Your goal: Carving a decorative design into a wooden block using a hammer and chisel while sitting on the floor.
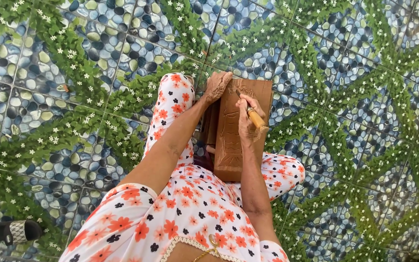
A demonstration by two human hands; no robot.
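a: floor (355,97) type? tiled, printed with blue-grey pebbles and crossing green leafy bands with small white flowers.

b: next largest item?

a: person seated on the floor, wearing a white garment (180,213) with orange and black flowers. legs extend away from the camera.

b: workpiece location?

a: carved wooden board (233,145), brown, rectangular, resting lengthwise between the legs at frame centre. near end sits at the lap; far end points away. relief carving is visible on its face, detail too small to read.

b: left hand (217,85) status?

a: placed on the far left corner of the board, fingers (225,80) curled together over the top edge, clamped on the wood.

b: right hand (248,121) status?

a: positioned over the upper right part of the board, fingers wrapped tight around a carving tool (252,112). handle is yellowish; the thin dark tip angles up and to the left, touching the board surface just beside the left hand.

b: other items?

a: one dark slipper (13,231) with a patterned strap, lower left on the floor, well apart from the board.
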